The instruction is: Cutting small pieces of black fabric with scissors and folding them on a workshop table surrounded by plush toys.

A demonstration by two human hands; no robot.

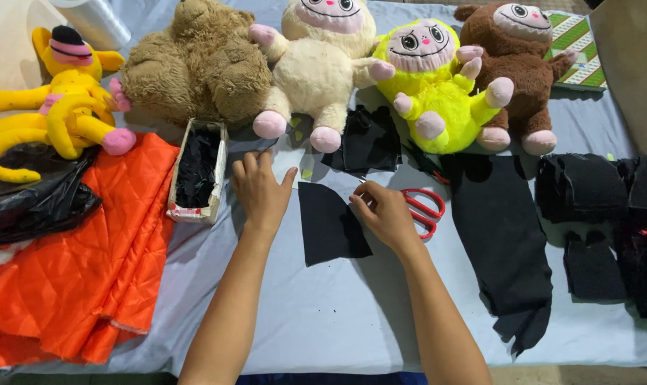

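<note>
While both hands work the black felt piece point(330, 222):
Left hand point(261, 191): open, flat on surface point(323, 321), 9 o'clock of felt, steadying.
Right hand point(384, 212): grip pinching felt's 2 o'clock corner.
Scissors point(423, 210): 3 o'clock, within reach.

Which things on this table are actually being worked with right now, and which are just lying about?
In use:
left hand, flat on the table
right hand, fingertips on the black fabric piece
red scissors, beside the right hand

Lying about:
four plush toys along the back
yellow plush
orange quilted fabric
box of black scraps
long black cloth
</note>
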